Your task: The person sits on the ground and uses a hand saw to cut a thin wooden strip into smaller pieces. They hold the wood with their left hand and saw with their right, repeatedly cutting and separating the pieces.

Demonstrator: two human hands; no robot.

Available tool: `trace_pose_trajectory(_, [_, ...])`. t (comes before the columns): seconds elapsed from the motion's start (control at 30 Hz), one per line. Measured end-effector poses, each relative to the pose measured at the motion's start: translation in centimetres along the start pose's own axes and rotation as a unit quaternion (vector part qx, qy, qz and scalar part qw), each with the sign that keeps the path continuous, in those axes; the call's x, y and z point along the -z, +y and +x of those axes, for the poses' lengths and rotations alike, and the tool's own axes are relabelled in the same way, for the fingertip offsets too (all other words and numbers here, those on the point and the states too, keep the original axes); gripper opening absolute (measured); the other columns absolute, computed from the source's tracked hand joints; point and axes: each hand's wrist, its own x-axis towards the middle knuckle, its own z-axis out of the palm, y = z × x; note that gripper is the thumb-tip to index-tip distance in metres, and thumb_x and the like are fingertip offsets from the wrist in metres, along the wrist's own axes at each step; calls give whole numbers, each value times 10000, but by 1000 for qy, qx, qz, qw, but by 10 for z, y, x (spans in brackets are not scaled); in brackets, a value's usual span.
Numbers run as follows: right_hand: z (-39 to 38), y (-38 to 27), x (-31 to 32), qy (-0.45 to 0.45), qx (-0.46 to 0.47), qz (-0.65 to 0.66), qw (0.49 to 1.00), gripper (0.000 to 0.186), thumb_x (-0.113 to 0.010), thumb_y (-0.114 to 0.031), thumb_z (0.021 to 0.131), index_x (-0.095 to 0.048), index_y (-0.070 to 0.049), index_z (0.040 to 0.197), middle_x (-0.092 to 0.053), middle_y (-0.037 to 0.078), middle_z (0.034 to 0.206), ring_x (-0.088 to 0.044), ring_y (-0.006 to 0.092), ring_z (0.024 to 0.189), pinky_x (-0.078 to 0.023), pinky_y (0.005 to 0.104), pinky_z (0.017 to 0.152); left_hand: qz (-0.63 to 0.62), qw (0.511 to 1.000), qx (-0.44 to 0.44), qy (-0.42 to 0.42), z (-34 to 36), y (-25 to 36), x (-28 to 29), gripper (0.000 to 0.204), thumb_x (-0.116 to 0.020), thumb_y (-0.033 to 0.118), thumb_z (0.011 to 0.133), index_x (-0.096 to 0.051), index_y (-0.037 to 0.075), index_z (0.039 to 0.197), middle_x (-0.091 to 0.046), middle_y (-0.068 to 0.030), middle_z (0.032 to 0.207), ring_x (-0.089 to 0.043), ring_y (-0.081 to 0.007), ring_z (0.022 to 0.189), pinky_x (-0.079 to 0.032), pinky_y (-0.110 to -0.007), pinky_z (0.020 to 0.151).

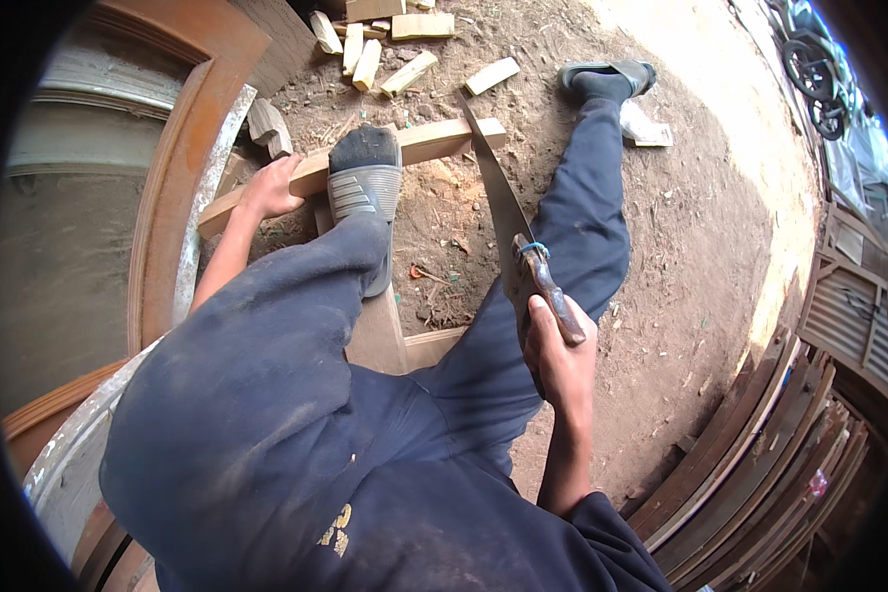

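Note:
A long wooden beam (434,141) lies across a low wooden support (377,331), pinned down by my left foot in its grey sandal (363,192). Close to the beam's left end, my left hand (271,189) is wrapped over it. My right hand (560,347) grips the brown handle of a handsaw (503,202), which has blue cord tied where the blade joins. The blade slants up and left, its tip by the beam's right end. Whether the teeth touch the wood I cannot tell.
Several short wood offcuts (407,74) litter the dirt beyond the beam. A brown wooden frame (173,187) stands close on the left. Stacked planks (735,454) lie at the lower right. A motorcycle (814,64) is at the far right. My right leg (587,197) stretches forward.

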Motion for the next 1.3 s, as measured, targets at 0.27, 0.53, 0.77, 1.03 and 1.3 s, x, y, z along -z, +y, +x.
trace_pose_trajectory(0.27, [-15,39,16,40,83,-83,992,223,-602,-191,928,-559,-22,790,-511,-28,615,-434,21,517,-337,198,456,11,999,-22,-37,14,-15,2,563,-681,166,596,-490,24,1106,-584,-227,1039,-559,-398,1032,-468,-457,871])
trace_pose_trajectory(0.53, [-13,26,32,57,207,-122,969,207,-594,-180,929,-546,-41,783,-496,-18,594,-452,46,499,-329,221,433,-29,999,30,0,37,41,57,462,-625,148,651,-503,32,1081,-590,-202,1014,-589,-369,993,-481,-437,872])
trace_pose_trajectory(0.77, [-24,-14,65,69,250,21,966,190,-580,-161,923,-541,-21,800,-485,-16,601,-421,33,474,-309,197,418,46,992,-43,109,48,103,167,461,-651,162,643,-515,-7,1050,-612,-235,981,-606,-388,959,-495,-439,826])
trace_pose_trajectory(1.03, [-68,-7,79,95,207,74,971,187,-555,-158,912,-529,13,841,-463,-11,580,-404,40,450,-305,201,395,123,983,-115,71,39,129,234,425,-660,87,638,-517,-8,1027,-596,-218,966,-576,-387,973,-467,-425,848])
trace_pose_trajectory(1.3, [-93,-40,61,81,172,168,967,137,-527,-126,925,-494,5,908,-368,-44,542,-343,35,413,-270,202,355,146,974,-135,104,30,104,248,531,-683,139,610,-464,27,1080,-569,-209,950,-570,-404,961,-477,-457,861])
